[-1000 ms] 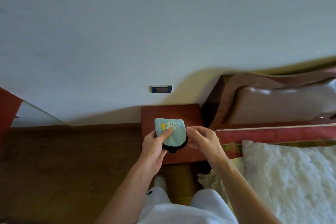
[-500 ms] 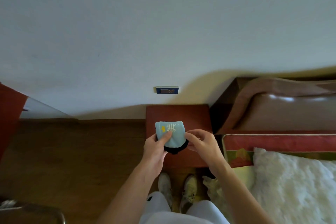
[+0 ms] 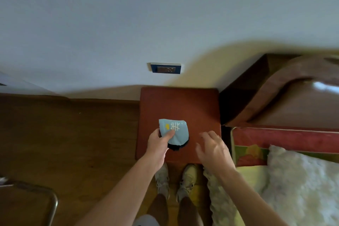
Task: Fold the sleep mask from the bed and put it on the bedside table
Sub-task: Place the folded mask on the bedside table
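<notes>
L hand [image 3: 158, 142] grips folded sleep mask [image 3: 175, 132] over counter [image 3: 198, 108]; R hand [image 3: 213, 149] released at 3 o'clock. Set flat, press fold.

You can read no text here; the sleep mask [image 3: 175, 131] in your left hand [image 3: 158, 143] shows only a fishbone drawing.

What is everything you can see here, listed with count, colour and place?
mask: one, light blue with black underside, folded, over the table
table: one, reddish brown, against the wall
socket: one, dark blue, on the wall above the table
headboard: one, brown, right
blanket: one, white fluffy, on the bed, lower right
chair: one, metal frame, lower left
shoes: two, pale, on the floor
left hand: holds the mask
right hand: open, empty
</notes>
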`<control>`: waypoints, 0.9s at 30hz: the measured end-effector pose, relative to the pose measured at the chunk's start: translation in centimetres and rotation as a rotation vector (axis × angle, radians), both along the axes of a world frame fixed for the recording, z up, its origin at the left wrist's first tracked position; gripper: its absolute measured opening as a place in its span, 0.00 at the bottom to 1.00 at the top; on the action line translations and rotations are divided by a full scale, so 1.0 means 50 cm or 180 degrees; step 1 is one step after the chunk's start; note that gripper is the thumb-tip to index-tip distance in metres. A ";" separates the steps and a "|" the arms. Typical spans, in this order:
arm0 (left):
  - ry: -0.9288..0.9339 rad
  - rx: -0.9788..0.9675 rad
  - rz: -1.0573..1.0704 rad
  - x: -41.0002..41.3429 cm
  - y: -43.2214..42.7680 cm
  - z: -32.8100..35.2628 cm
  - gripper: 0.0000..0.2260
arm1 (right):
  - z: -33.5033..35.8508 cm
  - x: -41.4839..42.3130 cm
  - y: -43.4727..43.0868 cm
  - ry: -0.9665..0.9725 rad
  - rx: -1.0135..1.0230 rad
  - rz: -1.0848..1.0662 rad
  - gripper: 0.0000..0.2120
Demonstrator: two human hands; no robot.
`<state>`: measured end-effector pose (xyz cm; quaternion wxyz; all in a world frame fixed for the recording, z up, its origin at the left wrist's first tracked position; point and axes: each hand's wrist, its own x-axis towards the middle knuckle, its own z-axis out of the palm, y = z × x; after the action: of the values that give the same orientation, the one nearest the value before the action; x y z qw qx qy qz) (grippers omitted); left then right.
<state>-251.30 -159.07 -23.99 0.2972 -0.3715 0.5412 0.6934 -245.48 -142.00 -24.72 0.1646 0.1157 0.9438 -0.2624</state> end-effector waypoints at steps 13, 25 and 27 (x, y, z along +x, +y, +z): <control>0.0021 -0.0941 -0.0499 -0.061 0.039 -0.377 0.06 | -0.388 0.068 0.045 -0.0139 0.0530 0.0563 0.28; 0.0973 -0.2636 -0.1473 -0.068 0.069 -0.433 0.17 | -0.452 0.103 0.054 -0.0181 0.0642 0.0474 0.32; 0.1543 -0.3056 -0.1913 -0.044 0.054 -0.417 0.22 | -0.448 0.103 0.053 -0.0243 0.0660 0.0503 0.33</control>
<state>-253.49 -156.39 -44.83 0.1476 -0.1269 0.9262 0.3229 -240.35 -139.34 -47.13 0.2076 0.0673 0.9650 -0.1451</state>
